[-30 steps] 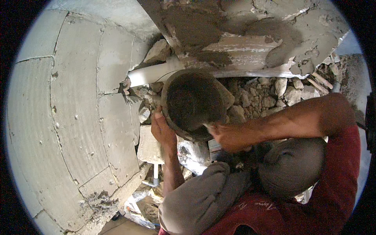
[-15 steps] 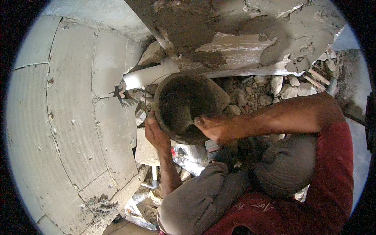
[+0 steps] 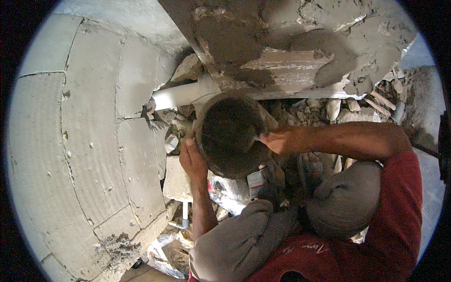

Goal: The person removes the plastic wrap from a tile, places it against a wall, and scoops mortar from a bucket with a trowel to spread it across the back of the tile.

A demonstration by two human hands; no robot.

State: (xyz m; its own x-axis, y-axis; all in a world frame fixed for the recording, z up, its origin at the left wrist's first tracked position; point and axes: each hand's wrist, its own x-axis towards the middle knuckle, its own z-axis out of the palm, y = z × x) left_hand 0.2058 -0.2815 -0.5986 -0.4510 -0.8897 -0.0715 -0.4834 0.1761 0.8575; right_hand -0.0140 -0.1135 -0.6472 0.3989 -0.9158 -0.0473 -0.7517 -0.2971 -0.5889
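Note:
A dark round bucket [image 3: 221, 167] stands among rubble in front of me, its inside deep in shadow. At its left side my left hand [image 3: 191, 160] is closed on the wall, thumb up near the rim and the other fingers mostly hidden. My right hand [image 3: 278, 141] is closed at the bucket's right rim. A small pale piece, perhaps the neck of a tool, juts from that fist into the bucket; the rest is lost in the dark. A thin wire handle [image 3: 189, 113] rises along the bucket's left side.
A grey block wall [image 3: 89, 141] stands to the left. Ahead is a partly plastered surface [image 3: 286, 66] with a white pipe [image 3: 181, 95] beside it. Broken stones [image 3: 332, 109], a pale block [image 3: 177, 178] and a clear plastic bag [image 3: 228, 192] lie around the bucket.
My right hand has drawn back to the right, from over the bucket's inside to its rim. The bucket sits slightly farther right in view, with my left hand still on it.

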